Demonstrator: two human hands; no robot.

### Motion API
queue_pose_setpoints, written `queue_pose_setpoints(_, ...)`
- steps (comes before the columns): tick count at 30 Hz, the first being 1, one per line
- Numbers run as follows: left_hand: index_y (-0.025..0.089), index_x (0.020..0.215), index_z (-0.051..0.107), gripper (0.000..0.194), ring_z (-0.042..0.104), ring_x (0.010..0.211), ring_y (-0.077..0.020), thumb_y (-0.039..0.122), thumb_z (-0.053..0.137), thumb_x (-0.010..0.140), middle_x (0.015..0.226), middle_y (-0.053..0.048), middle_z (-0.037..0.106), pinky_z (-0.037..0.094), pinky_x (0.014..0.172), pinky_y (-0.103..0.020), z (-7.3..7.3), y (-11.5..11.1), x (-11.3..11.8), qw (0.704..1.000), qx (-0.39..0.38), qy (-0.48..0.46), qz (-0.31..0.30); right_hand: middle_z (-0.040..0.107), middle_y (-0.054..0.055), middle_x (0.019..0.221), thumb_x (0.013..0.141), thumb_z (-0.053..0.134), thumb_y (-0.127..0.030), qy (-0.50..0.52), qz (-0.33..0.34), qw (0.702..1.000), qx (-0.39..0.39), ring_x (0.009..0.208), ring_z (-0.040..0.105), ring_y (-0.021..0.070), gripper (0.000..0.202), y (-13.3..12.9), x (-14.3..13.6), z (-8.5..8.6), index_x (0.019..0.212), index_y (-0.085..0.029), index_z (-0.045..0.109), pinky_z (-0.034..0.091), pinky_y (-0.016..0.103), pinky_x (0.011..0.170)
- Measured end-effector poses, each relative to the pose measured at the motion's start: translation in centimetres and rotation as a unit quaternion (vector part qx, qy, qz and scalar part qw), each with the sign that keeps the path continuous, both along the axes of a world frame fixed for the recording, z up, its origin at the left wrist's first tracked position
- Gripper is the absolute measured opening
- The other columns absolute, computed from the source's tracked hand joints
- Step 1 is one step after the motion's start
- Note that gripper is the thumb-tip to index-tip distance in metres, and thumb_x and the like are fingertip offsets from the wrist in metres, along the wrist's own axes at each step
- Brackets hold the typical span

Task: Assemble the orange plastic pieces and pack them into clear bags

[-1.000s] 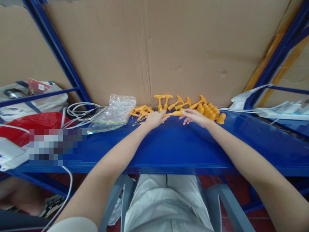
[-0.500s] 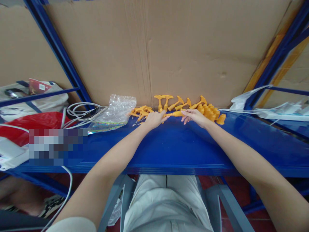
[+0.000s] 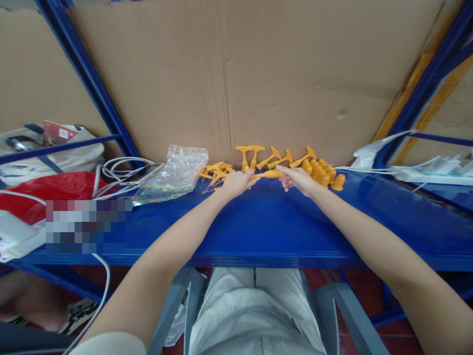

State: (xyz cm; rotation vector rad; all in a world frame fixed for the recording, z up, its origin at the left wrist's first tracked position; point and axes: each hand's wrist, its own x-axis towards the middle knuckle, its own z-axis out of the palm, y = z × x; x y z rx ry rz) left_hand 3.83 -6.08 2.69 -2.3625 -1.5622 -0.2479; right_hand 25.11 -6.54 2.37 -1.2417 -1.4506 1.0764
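Between my hands, level over the table, lies a yellow plastic corkscrew (image 3: 269,174) with a ribbed shaft and a sleeve-like cover. My left hand (image 3: 238,182) is closed round its handle end, which the fingers mostly hide. At the other end, my right hand (image 3: 295,179) pinches the tip between thumb and forefinger, its other fingers loosely curled. Several yellow T-handled corkscrews (image 3: 254,155) stand or lean in a row against the cardboard behind. To the left is a heap of yellow handles (image 3: 218,171) with bare metal spirals (image 3: 211,186). Yellow cup-ended covers (image 3: 320,172) cluster beyond my right hand.
The blue table (image 3: 273,222) ends at a cardboard wall (image 3: 277,74). A clear plastic bag (image 3: 185,165), white cables (image 3: 125,165) and a red bag (image 3: 70,185) lie left. A white power strip (image 3: 439,175) is at right. Another person's leg (image 3: 33,298) shows lower left.
Both hands keep their places on the corkscrew. My right hand's fingers have shifted slightly at its tip; the other things have not moved.
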Motion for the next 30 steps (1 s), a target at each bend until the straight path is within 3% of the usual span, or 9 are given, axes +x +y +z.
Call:
queue_pose_setpoints(8,0.017,0.125,0.055,0.045,0.068,0.107,-0.0293,0.05,0.035,0.101,0.105,-0.015,0.072,0.05,0.085,-0.034,-0.1,0.1,0.1,1.0,-0.001,0.004,0.003,0.049,-0.002,0.038,0.097,0.053,-0.042,0.005,-0.029,0.997,-0.072,0.032,0.046,0.0064,0.047,-0.6,-0.5,0.7,0.057,-0.017,0.055,0.035,0.017,0.036)
queue_pose_setpoints(19,0.016,0.122,0.056,0.044,0.069,0.106,-0.0307,0.049,0.036,0.101,0.105,-0.016,0.072,0.05,0.083,-0.034,0.0,0.0,0.3,1.0,0.007,0.007,0.004,0.045,-0.004,0.036,0.099,0.049,-0.045,0.025,-0.03,0.993,-0.115,0.03,0.04,0.0054,0.049,-0.5,-0.6,0.8,0.058,-0.017,0.052,0.034,0.017,0.036)
queue_pose_setpoints(23,0.016,0.122,0.056,0.044,0.069,0.106,-0.0314,0.05,0.037,0.101,0.105,-0.016,0.072,0.05,0.083,-0.035,-0.1,0.2,0.3,1.0,0.005,0.005,0.0,0.046,-0.003,0.038,0.099,0.045,-0.048,-0.024,-0.035,0.992,-0.115,0.032,0.044,0.0067,0.05,-0.2,-0.5,0.5,0.061,-0.017,0.053,0.034,0.017,0.037)
queue_pose_setpoints(25,0.016,0.124,0.055,0.045,0.068,0.106,-0.0314,0.05,0.037,0.101,0.106,-0.016,0.072,0.05,0.084,-0.036,-0.3,0.3,0.2,1.0,0.005,0.007,0.0,0.053,0.0,0.044,0.099,0.043,-0.049,-0.093,-0.041,0.992,-0.08,0.035,0.048,0.0083,0.05,0.2,-0.4,-0.1,0.065,-0.016,0.055,0.036,0.019,0.038)
queue_pose_setpoints(27,0.017,0.127,0.053,0.045,0.068,0.106,-0.0312,0.05,0.037,0.101,0.108,-0.015,0.072,0.05,0.086,-0.036,-0.5,0.4,0.2,1.0,0.005,0.012,0.0,0.064,0.005,0.06,0.098,0.046,-0.048,-0.191,-0.049,0.98,0.011,0.045,0.057,0.0118,0.043,0.9,-0.2,-1.0,0.074,-0.015,0.06,0.043,0.022,0.044)
queue_pose_setpoints(30,0.018,0.127,0.053,0.044,0.069,0.106,-0.0307,0.05,0.037,0.101,0.11,-0.014,0.071,0.05,0.087,-0.038,-0.7,0.5,0.1,1.0,0.001,0.015,-0.002,0.072,0.012,0.098,0.089,0.059,-0.038,-0.319,-0.057,0.917,0.233,0.084,0.069,0.0232,0.025,1.7,0.0,-2.3,0.098,-0.016,0.065,0.055,0.034,0.075)
